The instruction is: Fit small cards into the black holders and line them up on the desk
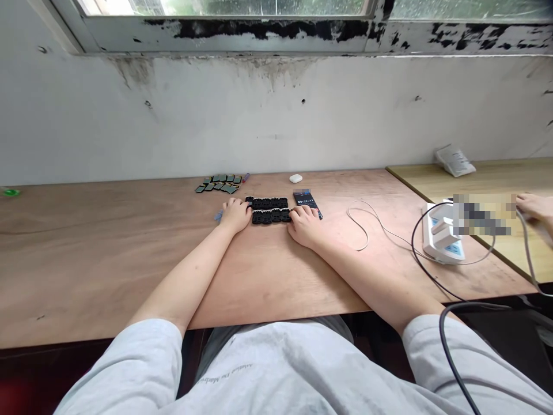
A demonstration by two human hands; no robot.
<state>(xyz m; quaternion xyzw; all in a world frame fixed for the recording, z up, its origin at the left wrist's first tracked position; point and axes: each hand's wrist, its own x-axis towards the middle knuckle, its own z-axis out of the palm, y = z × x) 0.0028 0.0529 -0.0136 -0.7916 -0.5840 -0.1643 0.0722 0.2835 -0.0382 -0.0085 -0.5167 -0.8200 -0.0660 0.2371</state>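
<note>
Two rows of small black plastic parts lie side by side on the table: a far row (270, 203) and a near row (271, 217). My left hand (235, 215) rests at their left end, its fingers curled and the fingertips against the parts. At the right end of the near row is my right hand (305, 226), fingers bent and touching the last part. A small blue item (218, 215) shows partly beside my left hand. Just behind my right hand lies a phone (307, 199) with a timer on its screen.
Several small green-grey boards (219, 183) lie at the back, near a purple pen-like item (246, 177). A white case (296, 178) sits by the wall. To the right are a power strip (440, 236), cables, a white packet (455, 160) and another person's hand (536, 206).
</note>
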